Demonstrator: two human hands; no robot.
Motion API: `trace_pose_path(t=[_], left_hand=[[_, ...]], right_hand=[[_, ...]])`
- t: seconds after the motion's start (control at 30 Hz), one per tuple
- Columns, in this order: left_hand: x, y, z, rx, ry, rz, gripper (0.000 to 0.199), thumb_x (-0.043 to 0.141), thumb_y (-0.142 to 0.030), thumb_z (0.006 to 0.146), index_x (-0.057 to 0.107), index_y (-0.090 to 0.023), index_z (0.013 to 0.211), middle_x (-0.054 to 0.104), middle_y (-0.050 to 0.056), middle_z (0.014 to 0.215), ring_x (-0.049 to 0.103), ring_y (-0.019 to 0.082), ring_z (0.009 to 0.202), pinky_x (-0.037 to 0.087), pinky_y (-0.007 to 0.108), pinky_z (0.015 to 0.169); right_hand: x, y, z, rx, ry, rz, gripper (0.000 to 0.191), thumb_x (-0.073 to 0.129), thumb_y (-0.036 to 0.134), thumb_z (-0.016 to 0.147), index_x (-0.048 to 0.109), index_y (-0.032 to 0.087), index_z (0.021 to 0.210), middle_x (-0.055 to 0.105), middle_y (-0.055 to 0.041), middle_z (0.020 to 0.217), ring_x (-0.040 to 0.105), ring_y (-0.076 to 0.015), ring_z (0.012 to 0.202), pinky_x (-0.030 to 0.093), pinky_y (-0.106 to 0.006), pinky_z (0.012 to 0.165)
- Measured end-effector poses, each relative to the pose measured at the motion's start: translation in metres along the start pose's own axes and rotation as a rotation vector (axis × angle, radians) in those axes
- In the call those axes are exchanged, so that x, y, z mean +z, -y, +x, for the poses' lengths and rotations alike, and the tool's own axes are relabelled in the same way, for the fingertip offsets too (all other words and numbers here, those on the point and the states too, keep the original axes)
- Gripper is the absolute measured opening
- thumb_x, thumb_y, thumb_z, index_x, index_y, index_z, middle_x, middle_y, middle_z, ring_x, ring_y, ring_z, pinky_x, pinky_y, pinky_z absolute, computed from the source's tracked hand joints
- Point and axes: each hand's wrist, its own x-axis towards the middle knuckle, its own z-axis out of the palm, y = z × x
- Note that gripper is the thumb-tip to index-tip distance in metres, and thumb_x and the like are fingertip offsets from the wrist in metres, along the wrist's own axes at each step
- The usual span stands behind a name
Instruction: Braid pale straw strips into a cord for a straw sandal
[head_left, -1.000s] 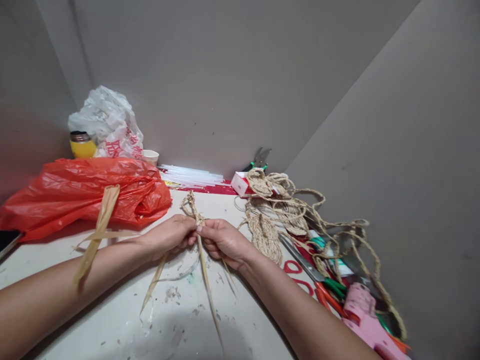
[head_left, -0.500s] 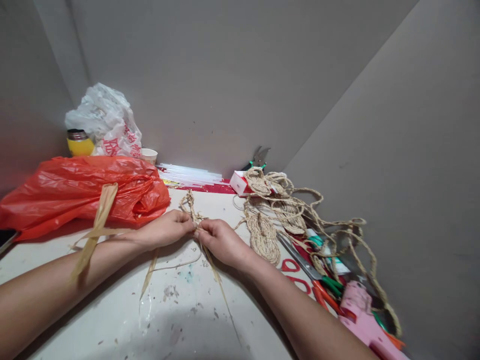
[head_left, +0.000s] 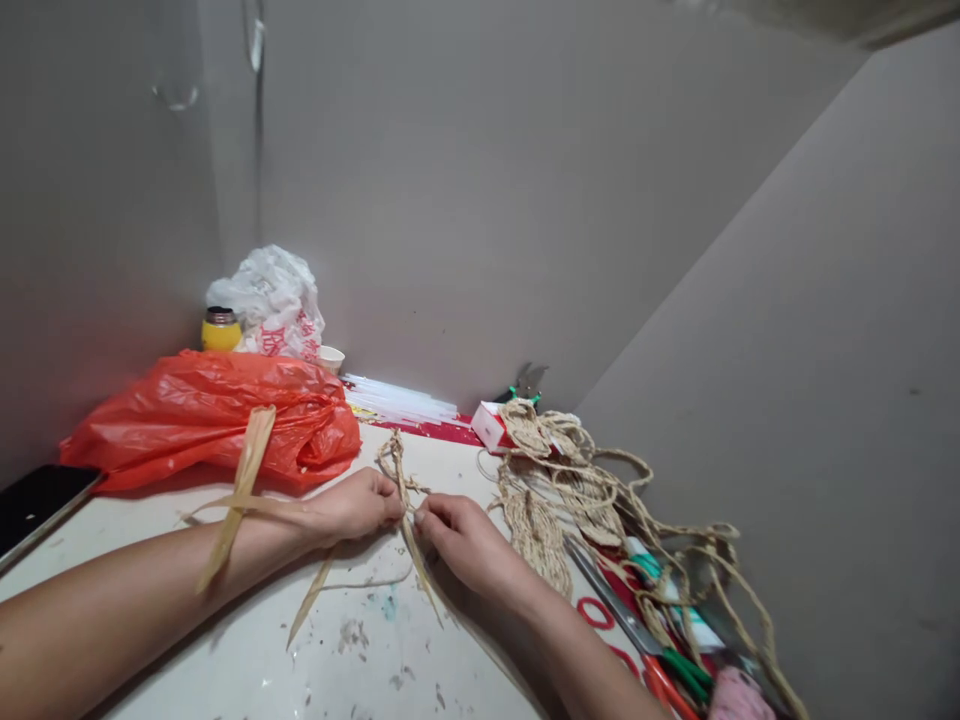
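Near the middle of the white table, my left hand (head_left: 367,505) is closed on a small twisted straw piece (head_left: 397,460), whose looped top points away from me. Just right of it, my right hand (head_left: 457,535) pinches a thin strand beside the same piece. Loose straw ends hang down between and below the hands. A flat straw strip (head_left: 251,465) lies across my left forearm, with another strip crossing it. The fingertips' exact grip is too small to make out.
At left are a red plastic bag (head_left: 232,410), a phone (head_left: 45,505) and a yellow jar (head_left: 220,330). Clear sticks (head_left: 401,400) lie behind. At right are coiled straw rope (head_left: 536,530), scissors (head_left: 619,605) and pruning shears (head_left: 525,385).
The view has shifted, so everything sits lower in the picture. My right hand has moved slightly apart from my left, and a strand from it now trails toward the lower right.
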Motion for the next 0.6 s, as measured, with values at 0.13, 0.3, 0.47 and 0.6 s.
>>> trace_pose_path(t=[0.13,0.3,0.47,0.6], left_hand=[[0.0,0.004,-0.001,0.032,0.014,-0.064,0.022,0.056,-0.035,0.066,0.049,-0.016,0.057,0.037,-0.007,0.044,0.021,0.005,0.036,0.01,0.024,0.039],[0.002,0.009,0.0,0.006,0.04,-0.144,0.024,0.052,-0.033,0.067,0.042,-0.019,0.051,0.032,-0.008,0.039,0.02,0.005,0.033,0.01,0.024,0.035],[0.004,0.007,-0.001,0.057,0.048,-0.243,0.02,0.061,-0.03,0.063,0.047,-0.018,0.056,0.037,-0.008,0.041,0.023,0.004,0.033,0.013,0.022,0.034],[0.001,0.004,-0.001,0.068,0.091,-0.387,0.022,0.063,-0.031,0.063,0.046,-0.018,0.06,0.038,-0.009,0.042,0.022,0.004,0.033,0.011,0.021,0.034]], right_hand=[[0.016,0.005,0.0,0.127,0.077,0.225,0.024,0.041,0.025,0.082,0.054,0.016,0.064,0.038,0.0054,0.045,0.033,-0.0077,0.04,0.025,-0.02,0.042],[0.036,0.009,-0.009,0.235,0.138,0.229,0.026,0.036,0.029,0.085,0.05,0.018,0.066,0.044,0.0048,0.041,0.037,-0.0085,0.031,0.023,-0.018,0.034],[0.029,0.021,-0.026,0.069,0.223,0.122,0.029,0.041,0.028,0.085,0.051,0.016,0.061,0.054,0.0004,0.051,0.047,-0.0083,0.042,0.029,-0.018,0.041],[0.001,0.028,-0.025,0.045,0.13,0.219,0.04,0.049,0.042,0.083,0.047,0.016,0.052,0.045,0.0028,0.044,0.04,-0.008,0.042,0.031,-0.02,0.044]])
